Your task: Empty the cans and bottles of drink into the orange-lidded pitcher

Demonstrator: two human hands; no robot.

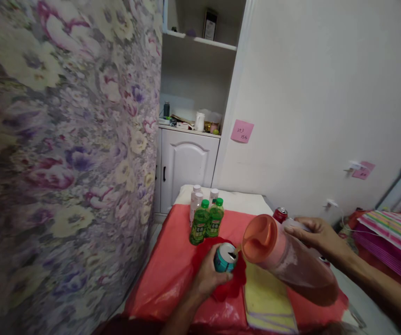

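The left hand (pixel 209 279) has its grip wrapped round a teal can (pixel 225 257), upright at the near middle of the red-covered worktop (pixel 170 267). The can's top is opened and its contents are hidden. The right hand (pixel 317 235) clasps a clear jug (pixel 284 253) tipped almost flat, its orange mouth just right of the can and pinkish liquid along its lower side. I'd judge a slow tilt, spout close above the opening, best. Farther off stand two green bottles (pixel 207 223) holding green drink, clear bottles (pixel 196 197) and a red can (pixel 280 214). A yellow cloth (pixel 268 298) lies near.
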